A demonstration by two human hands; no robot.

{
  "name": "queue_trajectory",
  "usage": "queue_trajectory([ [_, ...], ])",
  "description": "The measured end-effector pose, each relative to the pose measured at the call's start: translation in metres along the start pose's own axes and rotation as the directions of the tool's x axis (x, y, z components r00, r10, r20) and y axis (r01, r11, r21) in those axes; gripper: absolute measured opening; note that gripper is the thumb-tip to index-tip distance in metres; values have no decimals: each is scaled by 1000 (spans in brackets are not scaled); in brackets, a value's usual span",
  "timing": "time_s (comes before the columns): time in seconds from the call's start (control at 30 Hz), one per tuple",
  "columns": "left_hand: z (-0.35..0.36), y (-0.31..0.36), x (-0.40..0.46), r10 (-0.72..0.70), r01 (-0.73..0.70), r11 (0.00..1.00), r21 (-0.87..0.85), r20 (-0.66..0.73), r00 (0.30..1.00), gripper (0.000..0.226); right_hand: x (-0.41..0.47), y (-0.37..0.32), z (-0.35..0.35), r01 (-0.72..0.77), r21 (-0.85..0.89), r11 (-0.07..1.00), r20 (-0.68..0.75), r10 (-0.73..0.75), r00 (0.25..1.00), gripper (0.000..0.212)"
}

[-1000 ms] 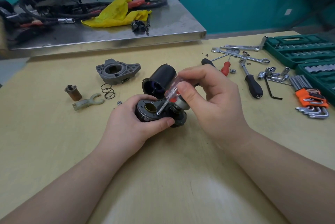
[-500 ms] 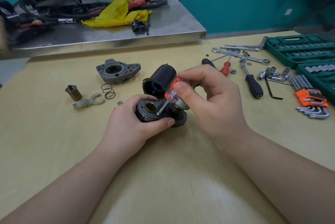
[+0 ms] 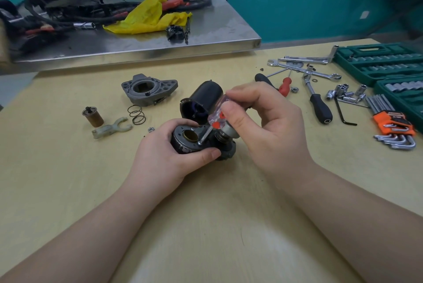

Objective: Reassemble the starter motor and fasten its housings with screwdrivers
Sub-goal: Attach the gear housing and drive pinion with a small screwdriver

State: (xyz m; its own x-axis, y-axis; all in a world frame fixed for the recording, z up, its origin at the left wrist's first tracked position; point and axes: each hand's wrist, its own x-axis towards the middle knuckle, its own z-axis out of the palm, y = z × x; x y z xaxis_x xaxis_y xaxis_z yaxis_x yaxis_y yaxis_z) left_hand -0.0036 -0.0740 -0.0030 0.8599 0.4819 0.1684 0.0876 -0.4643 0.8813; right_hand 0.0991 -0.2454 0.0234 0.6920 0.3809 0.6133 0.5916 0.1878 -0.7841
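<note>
Screwdriver [image 3: 216, 116] pinched in right hand [image 3: 263, 127], motor end plate [image 3: 190, 139] clamped by left hand [image 3: 169, 157]: tip kept square below grip.

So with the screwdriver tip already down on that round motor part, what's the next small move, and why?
Probably keep turning the small screwdriver while pressing down. Its tip sits on the face of the round motor part, beside the brass bore, the right hand pinches the clear handle, and the left hand grips the part steady. Whether the screw is seated cannot be told.
</note>
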Motion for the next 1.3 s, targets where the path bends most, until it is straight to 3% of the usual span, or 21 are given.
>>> queue_trajectory([
  [0.17,0,1,-1,-3,3,1000,-18,-1,1000,67,0,2,-2,-33,25,999,6,33,999,15],
  [0.83,1,0,0,-1,1,1000,-4,2,1000,57,0,3,-1,6,21,1000,-5,-6,1000,8],
  [0.97,1,1,0,-3,3,1000,-17,2,1000,62,-1,4,-4,-10,56,998,27,8,1000,15],
  [1.3,0,2,-1,5,-5,1000,2,-3,1000,66,0,5,-2,53,-52,997,43,-51,998,18],
])
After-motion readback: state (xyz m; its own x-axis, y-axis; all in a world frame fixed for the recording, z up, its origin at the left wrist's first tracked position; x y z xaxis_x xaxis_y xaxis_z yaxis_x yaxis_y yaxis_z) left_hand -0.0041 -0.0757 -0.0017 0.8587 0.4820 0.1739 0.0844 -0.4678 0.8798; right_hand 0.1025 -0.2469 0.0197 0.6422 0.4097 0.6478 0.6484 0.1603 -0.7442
